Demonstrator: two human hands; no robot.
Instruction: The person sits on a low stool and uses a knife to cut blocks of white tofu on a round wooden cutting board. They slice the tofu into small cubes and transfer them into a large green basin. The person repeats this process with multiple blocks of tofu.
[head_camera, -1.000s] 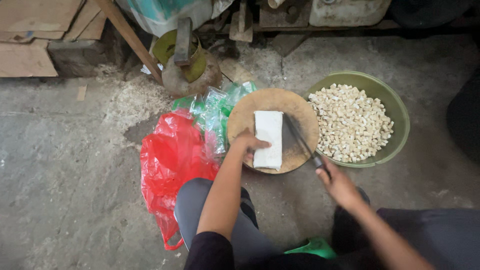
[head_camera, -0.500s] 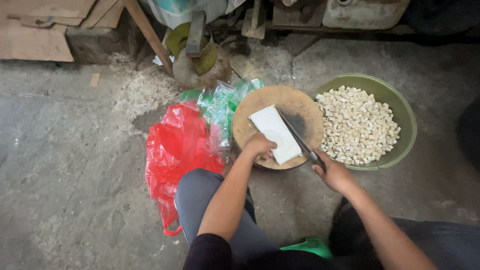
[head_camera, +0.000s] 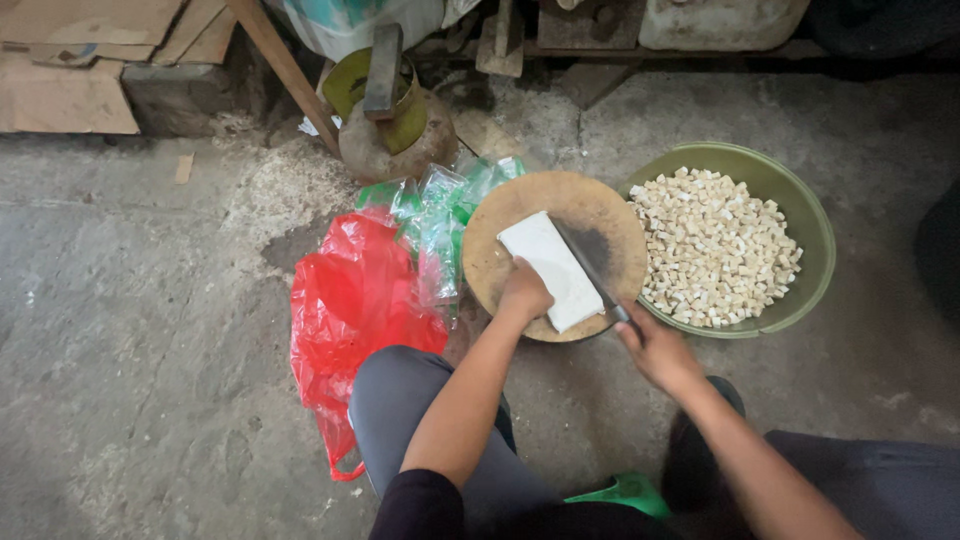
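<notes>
Floor: bare grey concrete (head_camera: 150, 330), with cardboard and a wooden leg at the far edge.
Change: your white block (head_camera: 551, 269) has turned from square-on to slanted across the round wooden board (head_camera: 590, 200), and the view has drawn nearer.
Left hand: your left hand (head_camera: 524, 292) presses fingers-together on the block's near end.
Right hand: your right hand (head_camera: 655, 347) is clamped on the handle of the knife (head_camera: 592, 271), whose blade lies along the block's right edge.
Bowl: green bowl (head_camera: 815, 240), right of the knife, filled with pale cubes (head_camera: 715, 250).
Bags: red plastic bag (head_camera: 350, 310) and clear green-printed bags (head_camera: 440, 215), left of your left hand.

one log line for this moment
left hand: steadies white block | right hand: holds knife | board: round, wooden | bowl: cubes
</notes>
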